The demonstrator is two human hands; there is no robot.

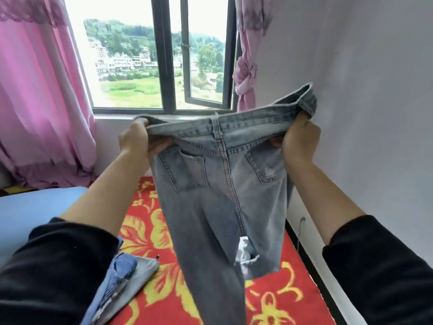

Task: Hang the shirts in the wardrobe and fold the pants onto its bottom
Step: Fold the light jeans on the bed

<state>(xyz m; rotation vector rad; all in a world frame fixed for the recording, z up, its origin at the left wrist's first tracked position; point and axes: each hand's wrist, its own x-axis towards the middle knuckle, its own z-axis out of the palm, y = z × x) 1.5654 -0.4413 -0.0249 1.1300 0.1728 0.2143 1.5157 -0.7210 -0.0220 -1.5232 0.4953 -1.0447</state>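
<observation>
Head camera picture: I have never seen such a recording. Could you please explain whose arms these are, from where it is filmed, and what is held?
There is no machine here. A person wears a camera on the head, so this one picture looks forward and down along their own arms. The left hand and the right hand each have a grip on the waistband of light blue jeans, held up in the air with the legs hanging down. Below lies a red cover with yellow flowers, and on it, by the left arm, more blue and grey clothes. Behind are a window and pink curtains. No wardrobe is in view.
</observation>
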